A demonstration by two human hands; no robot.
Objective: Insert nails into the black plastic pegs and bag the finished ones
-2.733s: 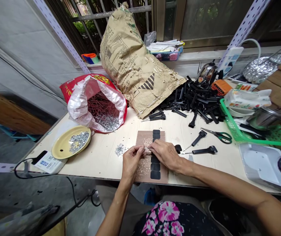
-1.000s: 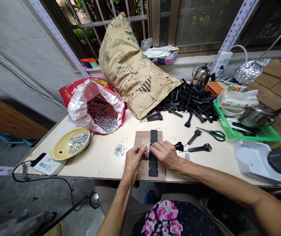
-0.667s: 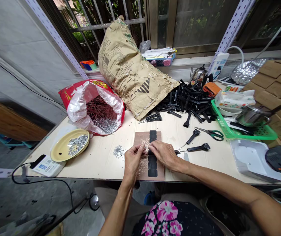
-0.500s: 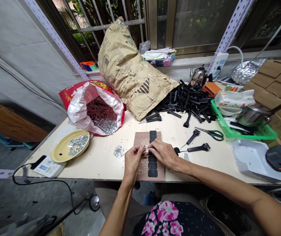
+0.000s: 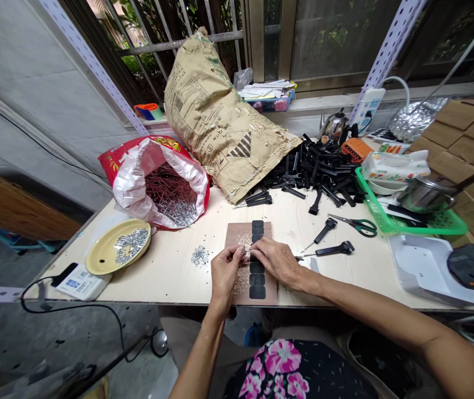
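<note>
My left hand (image 5: 225, 271) is closed in a pinch, thumb against fingertips. What lies between them is a tiny, pale thing too small to name. My right hand (image 5: 276, 261) is closed over the brown board (image 5: 270, 291), its fingertips almost meeting the left ones. A bit of dark material with a metal glint shows beside its wrist; the palm hides the rest. Down the board runs a strip of black rounded patches (image 5: 257, 280), with small pale bits scattered to its left. A small pile of metal washers (image 5: 200, 256) lies left of the board.
A yellow dish (image 5: 96, 257) of metal pieces and a red bag (image 5: 112, 160) of metal rods stand left. Behind are a paper sack (image 5: 216, 127) and heaped black handles (image 5: 315, 166). To the right lie scissors (image 5: 361, 226), two handled pieces (image 5: 334, 249) and a green basket (image 5: 403, 226).
Both hands stay at the same spot over the board. The dark end beside my right wrist shows less now, and the fingers have shifted very slightly.
</note>
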